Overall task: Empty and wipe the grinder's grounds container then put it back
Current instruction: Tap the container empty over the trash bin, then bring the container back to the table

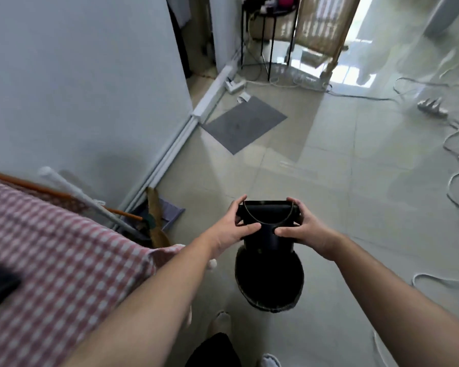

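A black, box-shaped grounds container (267, 235) is held in the air over a round black trash bin (269, 279) on the tiled floor. My left hand (235, 225) grips its left side and my right hand (302, 229) grips its right side, thumbs pressed on the near face. The container's top edge points away from me and a thin curved line runs across its upper part. What is inside the container and the bin is too dark to tell.
A table with a red checked cloth (64, 255) is at my left, with broom and mop handles (85, 200) leaning by the white wall. A grey mat (244, 124) lies ahead. Cables and a power strip (432, 107) run across the floor at right.
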{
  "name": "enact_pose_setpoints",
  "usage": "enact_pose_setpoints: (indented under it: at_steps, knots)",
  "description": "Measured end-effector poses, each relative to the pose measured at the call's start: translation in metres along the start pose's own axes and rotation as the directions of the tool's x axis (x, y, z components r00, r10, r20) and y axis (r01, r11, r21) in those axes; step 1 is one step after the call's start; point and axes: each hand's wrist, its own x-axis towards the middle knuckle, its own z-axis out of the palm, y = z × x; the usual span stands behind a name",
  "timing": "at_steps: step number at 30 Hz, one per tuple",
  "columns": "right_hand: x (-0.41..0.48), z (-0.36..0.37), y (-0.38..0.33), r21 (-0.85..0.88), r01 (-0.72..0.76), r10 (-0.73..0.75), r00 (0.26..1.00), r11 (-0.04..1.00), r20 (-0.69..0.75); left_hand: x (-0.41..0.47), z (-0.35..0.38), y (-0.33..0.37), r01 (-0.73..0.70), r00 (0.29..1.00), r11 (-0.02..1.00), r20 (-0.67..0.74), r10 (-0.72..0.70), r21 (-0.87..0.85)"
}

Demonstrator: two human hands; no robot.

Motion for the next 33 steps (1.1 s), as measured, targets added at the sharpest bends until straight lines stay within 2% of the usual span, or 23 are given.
enact_pose_setpoints:
  at_steps: [3, 6, 10, 14, 18, 21, 23, 29, 33]
  knots:
    - [-0.015, 0.030, -0.049, -0.116, 0.145, -0.129, 0.982, 0.983, 0.135, -0.055, -0.017, 0.034, -0.163, 0.979, 0.985, -0.116, 0.168, 0.051]
    - [-0.026, 0.070, -0.085, -0.206, 0.266, -0.212, 0.945, 0.942, 0.248, -0.108, -0.038, 0.051, -0.269, 0.933, 0.962, -0.239, 0.270, 0.039]
    - [-0.041, 0.143, -0.115, -0.285, 0.404, -0.271, 0.872, 0.869, 0.408, -0.192, -0.067, 0.051, -0.347, 0.813, 0.931, -0.458, 0.359, 0.113]
    - [-0.058, 0.236, -0.128, -0.324, 0.531, -0.291, 0.773, 0.783, 0.564, -0.282, -0.098, 0.031, -0.291, 0.652, 0.927, -0.660, 0.373, 0.237]
    - [-0.076, 0.338, -0.120, -0.305, 0.612, -0.251, 0.655, 0.729, 0.713, -0.371, -0.124, -0.001, -0.166, 0.433, 0.934, -0.827, 0.358, 0.317]
    - [-0.089, 0.409, -0.101, -0.283, 0.655, -0.225, 0.580, 0.701, 0.783, -0.427, -0.142, -0.032, -0.104, 0.317, 0.948, -0.893, 0.319, 0.302]
    - [-0.098, 0.457, -0.085, -0.293, 0.690, -0.207, 0.544, 0.662, 0.813, -0.465, -0.155, -0.056, -0.119, 0.261, 0.962, -0.927, 0.271, 0.247]
    - [-0.126, 0.582, -0.045, -0.380, 0.745, -0.114, 0.516, 0.548, 0.849, -0.558, -0.205, -0.116, -0.124, 0.193, 0.981, -0.966, 0.170, 0.148]
    - [-0.131, 0.650, -0.016, -0.403, 0.719, -0.058, 0.522, 0.566, 0.851, -0.599, -0.246, -0.152, -0.077, 0.173, 0.993, -0.979, 0.107, 0.095]
